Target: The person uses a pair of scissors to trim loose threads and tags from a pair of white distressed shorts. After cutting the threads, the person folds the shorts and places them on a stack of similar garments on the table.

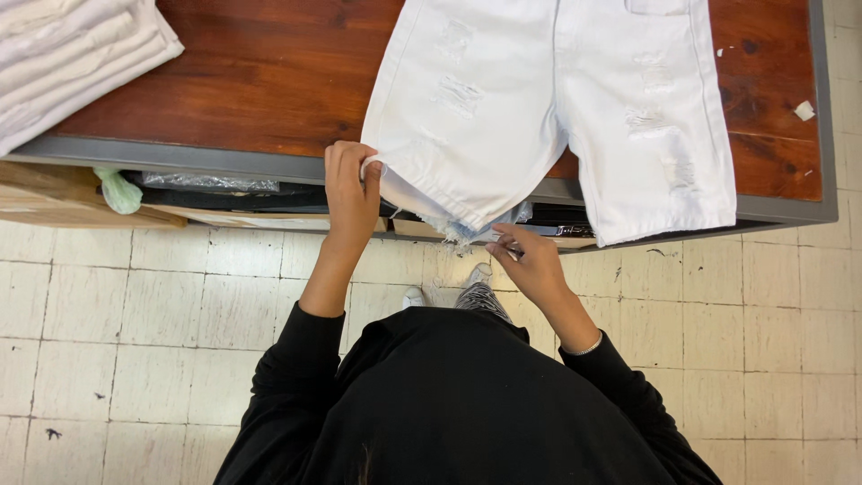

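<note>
head view: white ripped shorts [548,108] lie flat on the bench [251,81], one leg hem hanging over the edge
left hand [352,189]: clenched on the hem corner
right hand [530,260]: pinching the frayed hem just below it
tip: probably best to keep the hem taut between both hands

White shorts [548,108] — reddish-brown table [260,72]
</note>
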